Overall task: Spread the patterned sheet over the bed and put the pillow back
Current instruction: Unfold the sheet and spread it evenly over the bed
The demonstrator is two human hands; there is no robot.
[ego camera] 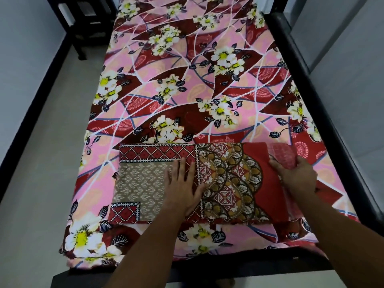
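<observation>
The pink and dark red flowered sheet [187, 90] lies spread over the whole bed. Near the bed's near end lies the pillow [228, 183] in a red, brown and beige patterned cover. My left hand [184, 183] presses flat on the pillow's middle with straight fingers. At the pillow's right end my right hand [295, 175] grips the folded-over open flap of the cover [280, 154], whose pale checked inside shows.
A black bed frame [311, 80] runs along the right side and across the near end. A dark wooden stool or small table [83, 23] stands on the floor at the far left. Light floor tiles [41, 163] lie left of the bed, and a wall rises on the right.
</observation>
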